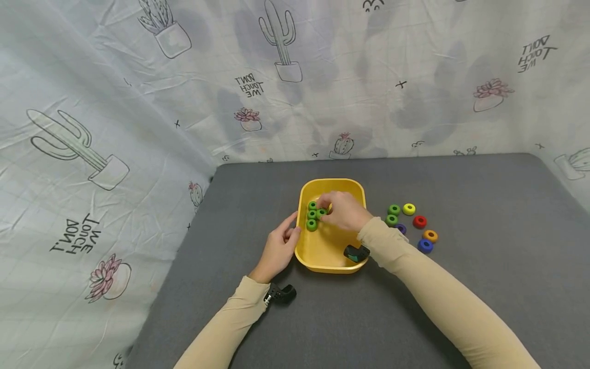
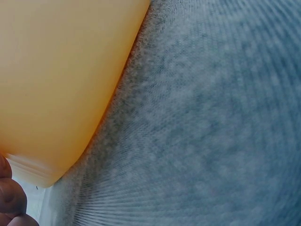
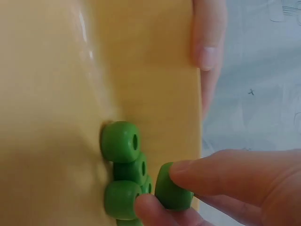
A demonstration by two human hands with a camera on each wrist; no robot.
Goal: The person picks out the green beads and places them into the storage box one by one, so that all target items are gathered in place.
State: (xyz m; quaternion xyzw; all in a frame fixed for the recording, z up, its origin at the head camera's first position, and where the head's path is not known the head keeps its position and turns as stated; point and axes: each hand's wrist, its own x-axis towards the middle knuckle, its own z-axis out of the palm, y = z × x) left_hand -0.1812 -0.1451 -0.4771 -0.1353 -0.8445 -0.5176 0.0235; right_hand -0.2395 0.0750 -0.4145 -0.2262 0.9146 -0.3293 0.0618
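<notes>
The yellow tray (image 1: 330, 264) holds several green beads (image 1: 311, 225), grouped along its left side. My right hand (image 1: 343, 211) reaches over the tray from the right. Between thumb and fingers it pinches one green bead (image 3: 173, 189), held beside the other green beads (image 3: 121, 142); my fingers partly cover it. My left hand (image 1: 278, 251) rests against the tray's left rim from outside. In the right wrist view, a digit of my left hand (image 3: 208, 30) lies along the rim. Only curled fingertips (image 2: 11, 195) show beside the tray (image 2: 61, 84) in the left wrist view.
Right of the tray, loose beads lie on the grey table (image 1: 484, 215): green ones (image 1: 394, 209), a yellow (image 1: 408, 209), a red (image 1: 420, 221), an orange (image 1: 430, 236), a blue (image 1: 425, 246) and a purple (image 1: 400, 228) partly behind my right sleeve. A printed curtain (image 1: 350, 92) hangs behind.
</notes>
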